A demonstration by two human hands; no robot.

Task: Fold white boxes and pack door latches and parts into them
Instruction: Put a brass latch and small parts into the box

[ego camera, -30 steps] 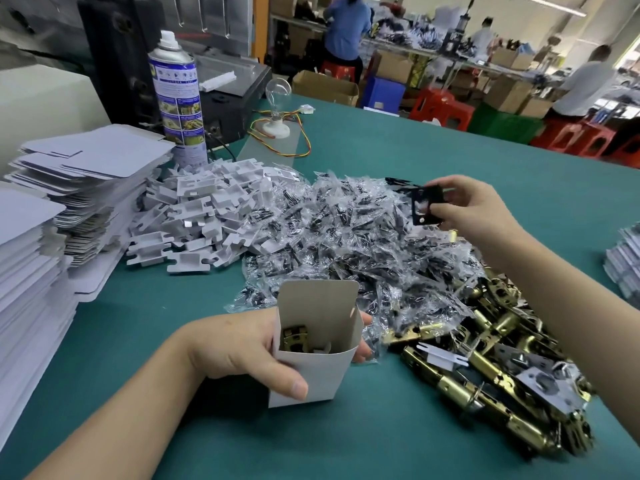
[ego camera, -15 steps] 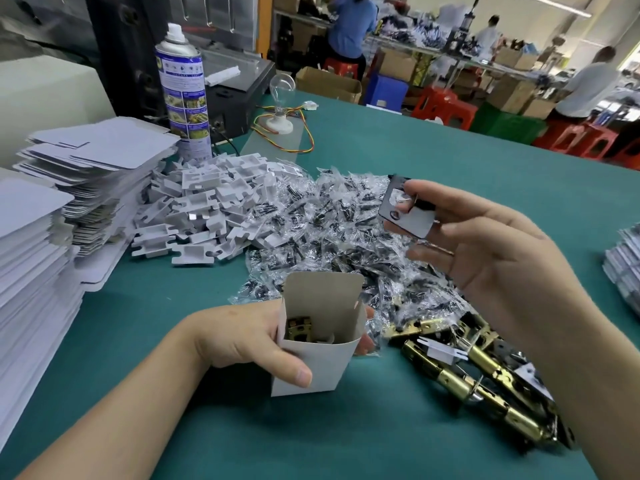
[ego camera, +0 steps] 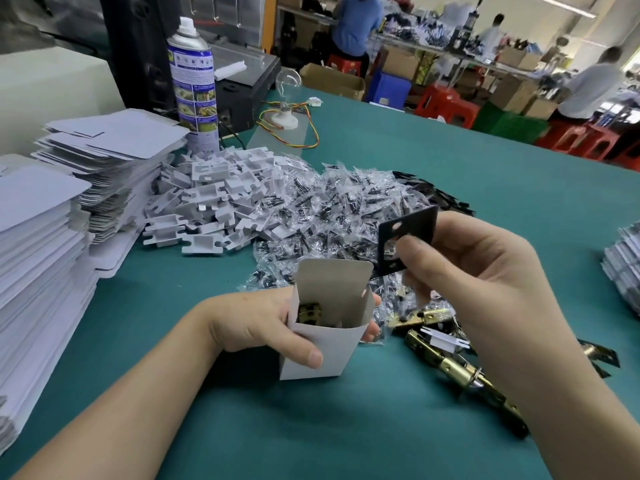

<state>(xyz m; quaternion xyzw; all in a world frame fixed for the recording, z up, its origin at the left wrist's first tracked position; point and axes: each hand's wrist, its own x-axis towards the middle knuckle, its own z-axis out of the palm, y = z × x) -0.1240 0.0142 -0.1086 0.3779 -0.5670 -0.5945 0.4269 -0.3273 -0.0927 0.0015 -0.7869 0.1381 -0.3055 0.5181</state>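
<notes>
My left hand [ego camera: 263, 323] grips an upright white box [ego camera: 325, 348] with its top flap open; a brass latch [ego camera: 309, 312] shows inside it. My right hand [ego camera: 485, 282] pinches a dark strike plate [ego camera: 420, 230] just above and to the right of the box's mouth. Brass door latches [ego camera: 450, 368] lie on the green table under my right forearm. A heap of clear screw bags [ego camera: 346, 209] spreads behind the box. White plastic inserts [ego camera: 221, 199] are piled to the left of the bags.
Stacks of flat white box blanks [ego camera: 52, 237] fill the left edge. A spray can [ego camera: 194, 84] and a light bulb [ego camera: 289, 81] on a base stand at the back. More flat stock [ego camera: 627, 265] lies at the right edge. People work at benches far behind.
My right hand has carried the strike plate from over the far bag pile down and closer, to just beside the box's open top. My left hand keeps holding the box.
</notes>
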